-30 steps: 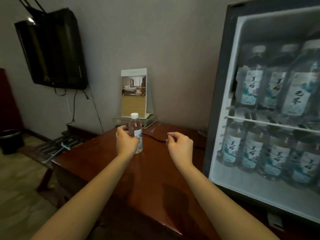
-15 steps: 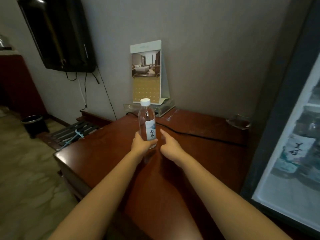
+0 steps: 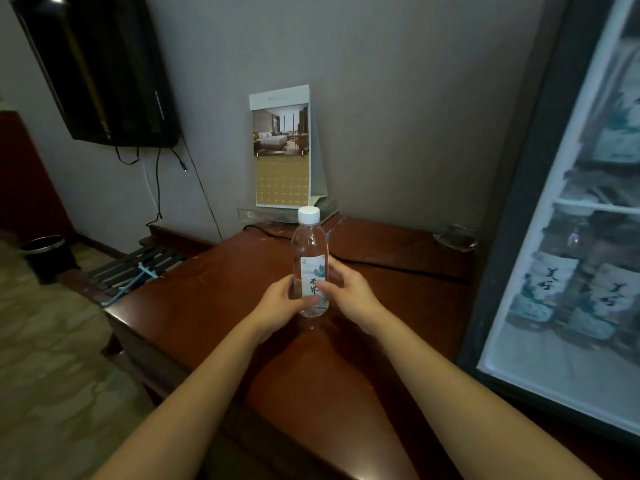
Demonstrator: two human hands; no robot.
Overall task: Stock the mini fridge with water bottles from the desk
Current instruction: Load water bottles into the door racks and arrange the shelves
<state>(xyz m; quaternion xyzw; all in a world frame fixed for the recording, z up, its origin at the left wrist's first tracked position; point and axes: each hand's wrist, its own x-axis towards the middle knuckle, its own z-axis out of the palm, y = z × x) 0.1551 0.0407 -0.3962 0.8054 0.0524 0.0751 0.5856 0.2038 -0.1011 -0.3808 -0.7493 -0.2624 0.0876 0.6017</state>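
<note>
Bottle (image 3: pixel 309 268) stands upright on the desk (image 3: pixel 214 289), gripped low by both hands, left (image 3: pixel 280 306) and right (image 3: pixel 349 292). Fridge (image 3: pixel 568 237) already holds several bottles; this one remains.

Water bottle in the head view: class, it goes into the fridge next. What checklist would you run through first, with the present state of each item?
1. Grip: the left hand and the right hand both curl round the water bottle: ok.
2. The white cap is seated on the bottle: ok.
3. The bottle is upright: ok.
4. Way across the desk free at desk level: not ok; a black cable lies towards the mini fridge, so lifting seems wiser than sliding.
5. Fridge door open: cannot tell.
6. Free slot among the bottles inside: cannot tell, too blurred.
</note>
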